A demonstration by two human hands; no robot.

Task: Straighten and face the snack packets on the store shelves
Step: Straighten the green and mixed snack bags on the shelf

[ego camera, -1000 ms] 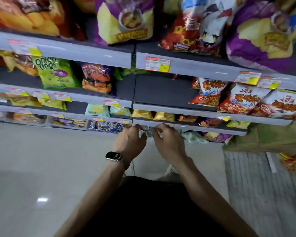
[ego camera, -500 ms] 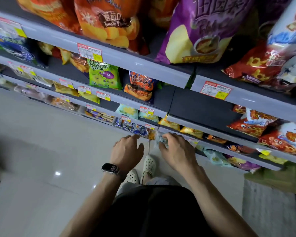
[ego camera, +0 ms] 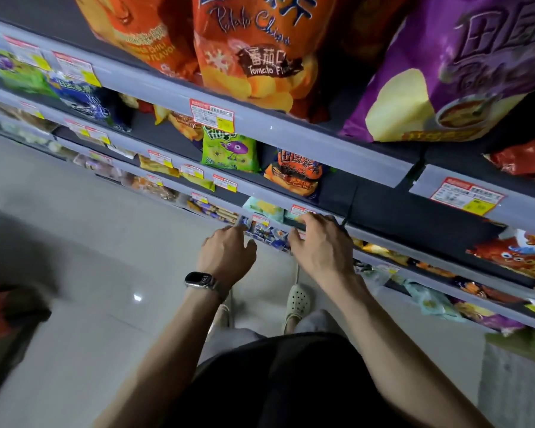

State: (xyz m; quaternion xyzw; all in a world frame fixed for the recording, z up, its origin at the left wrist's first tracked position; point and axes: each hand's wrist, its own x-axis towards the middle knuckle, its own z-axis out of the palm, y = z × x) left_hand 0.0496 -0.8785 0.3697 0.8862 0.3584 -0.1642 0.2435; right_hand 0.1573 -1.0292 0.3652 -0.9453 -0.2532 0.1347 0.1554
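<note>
A row of small blue snack packets (ego camera: 267,234) lies at the front of a low shelf. My left hand (ego camera: 226,256), with a watch on the wrist, reaches its index finger to the left end of that row, its other fingers loosely bent. My right hand (ego camera: 320,245) curls its fingers over the right end of the row, with the thumb beneath. Pale teal packets (ego camera: 264,208) sit one shelf above. Higher up stand a green onion-ring packet (ego camera: 229,151) and a small orange chip packet (ego camera: 297,176).
Large orange tomato chip bags (ego camera: 254,50) and a purple bag (ego camera: 464,66) overhang from the top shelf. Grey shelf rails (ego camera: 322,143) with price tags jut out at each level. My shoes (ego camera: 297,299) stand close to the shelving on the tiled floor. A dark blurred object (ego camera: 7,310) is at the left.
My view and both hands have shifted left along the low shelf, from the section joint to the blue packets. My right hand has moved off the small packet it was handling.
</note>
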